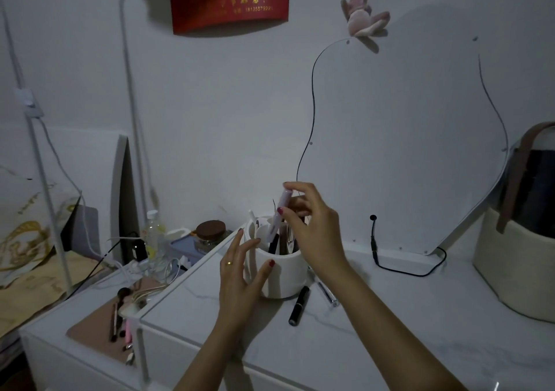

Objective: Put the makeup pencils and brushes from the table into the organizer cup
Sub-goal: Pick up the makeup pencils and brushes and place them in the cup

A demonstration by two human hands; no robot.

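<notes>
My left hand (240, 273) lay open against the organizer cup (277, 270) to steady it; my right hand (312, 225) pinched a pale makeup pencil (278, 215), lowering it inside.

White organizer cup (280, 273) btwn both hands, pale pink/lilac pencil (279, 215) in right hand (312, 228) w/ dark-red nails, gold ring on left hand (240, 276), black tube (298, 305) + silver pencil (328, 294) under right wrist on white grey-veined table (390, 315).

A white marble-look table (375, 324) is carrying a white organizer cup (277, 273). Just beside the cup's base, a black makeup pencil (298, 306) and a silvery pencil (328, 294) are lying flat. A cream basket (510, 270) is sitting at the right edge, well apart.
</notes>
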